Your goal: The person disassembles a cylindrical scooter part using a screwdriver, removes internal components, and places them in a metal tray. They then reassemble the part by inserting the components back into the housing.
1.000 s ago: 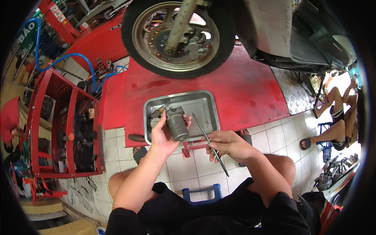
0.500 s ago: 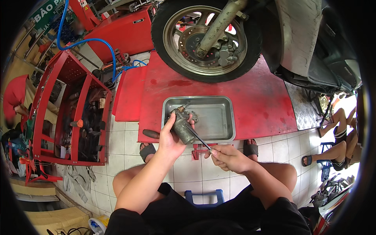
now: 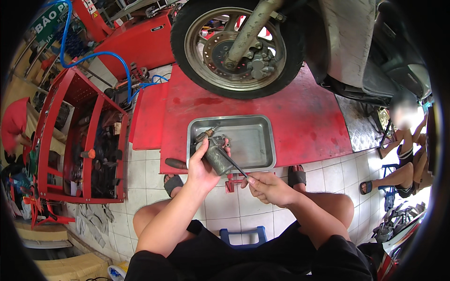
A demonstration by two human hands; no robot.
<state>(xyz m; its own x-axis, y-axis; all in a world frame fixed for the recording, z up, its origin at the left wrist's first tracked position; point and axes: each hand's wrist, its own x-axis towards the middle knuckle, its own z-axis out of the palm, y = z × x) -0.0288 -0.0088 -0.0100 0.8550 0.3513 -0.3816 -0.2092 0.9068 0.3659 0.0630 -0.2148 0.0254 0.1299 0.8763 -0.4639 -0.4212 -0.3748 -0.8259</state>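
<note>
My left hand point(image 3: 202, 167) is closed round a grey metal carburetor point(image 3: 218, 159), held tilted over the near left part of a shallow steel tray point(image 3: 273, 140). A brass-coloured fitting sticks up at the carburetor's far end. My right hand point(image 3: 269, 187) grips a slim dark screwdriver point(image 3: 236, 166), whose handle end is mostly hidden by the fingers. The shaft runs up and left against the carburetor's side; its tip cannot be made out there.
The tray sits on a red lift platform point(image 3: 309, 126) beneath a scooter's front wheel point(image 3: 239, 89). A dark tool handle point(image 3: 176, 163) lies left of the tray. A red tool cart point(image 3: 84, 180) stands left, near a blue hose point(image 3: 126, 70). Other people are at both sides.
The whole scene has shifted slightly left in the picture. Both hands keep their grips on the carburetor and screwdriver, with little change between them. The person at right has leaned into view.
</note>
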